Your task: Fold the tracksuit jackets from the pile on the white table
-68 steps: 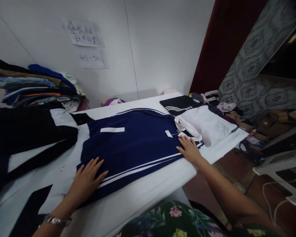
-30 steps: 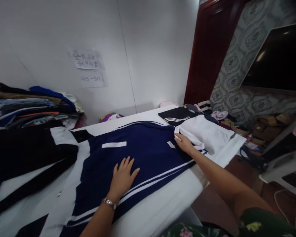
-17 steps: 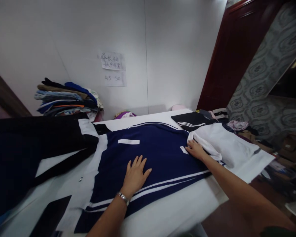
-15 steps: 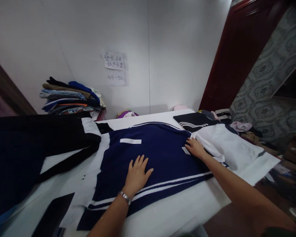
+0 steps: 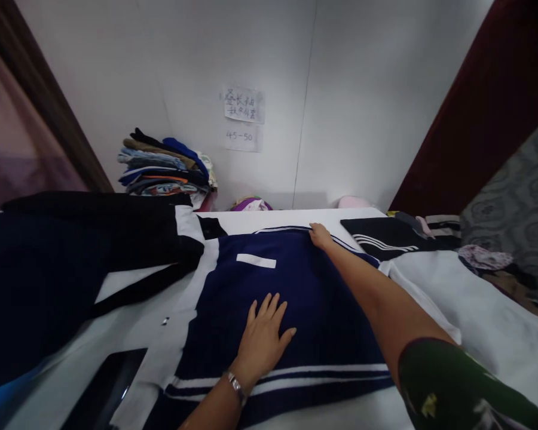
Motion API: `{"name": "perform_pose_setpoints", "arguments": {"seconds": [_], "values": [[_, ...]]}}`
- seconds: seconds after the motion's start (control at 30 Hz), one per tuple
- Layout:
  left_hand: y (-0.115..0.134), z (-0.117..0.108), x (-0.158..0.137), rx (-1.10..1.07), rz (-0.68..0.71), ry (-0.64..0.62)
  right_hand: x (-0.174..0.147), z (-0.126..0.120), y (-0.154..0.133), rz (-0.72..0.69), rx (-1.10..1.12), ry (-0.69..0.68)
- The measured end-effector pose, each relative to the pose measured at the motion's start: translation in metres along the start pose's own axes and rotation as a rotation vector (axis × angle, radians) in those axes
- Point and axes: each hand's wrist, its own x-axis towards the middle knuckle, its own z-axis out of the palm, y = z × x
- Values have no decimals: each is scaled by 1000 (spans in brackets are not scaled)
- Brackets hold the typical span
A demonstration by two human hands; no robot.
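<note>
A navy garment [image 5: 341,310] with white stripes along its near and far sides lies spread on the white table, a white strip [image 5: 256,261] on its upper part. My left hand [image 5: 264,340], a metal bracelet at its wrist, rests flat on the cloth with fingers spread. At the far striped edge, my right hand [image 5: 320,236] has its fingers closed on the fabric. White cloth [image 5: 430,283] lies against the garment's right end; I cannot tell whether it belongs to it.
Dark clothing [image 5: 138,233] covers the left side. A black phone-like slab [image 5: 105,388] lies near the front left. Folded clothes [image 5: 165,164] are stacked at the back left. A folded black garment with white stripes [image 5: 381,237] sits at the right. Handwritten papers [image 5: 244,119] hang on the wall.
My right hand has moved from the garment's right end to its far edge and closed on the cloth there. My left hand stays flat on the garment. The view has shifted left.
</note>
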Motion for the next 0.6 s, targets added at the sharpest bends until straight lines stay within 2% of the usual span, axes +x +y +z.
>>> {"name": "perform_pose_setpoints", "arguments": {"seconds": [0.17,0.3,0.37,0.47,0.53,0.6], "values": [[1,-2,-2,-60,-18,-29,38,16,-13,109,-21,-85],[1,-2,-5,-115,-26,-18,51,14,-21,95,29,-78],[2,-2,-6,-142,-25,-7,54,1,-23,64,76,0],[2,-2,-6,-162,-27,-9,51,-34,-23,17,148,155],[2,-2,-6,-164,-31,-15,37,-64,-19,-48,279,314],[3,-2,-5,-157,-33,-14,6,-90,-12,-160,481,521]]}}
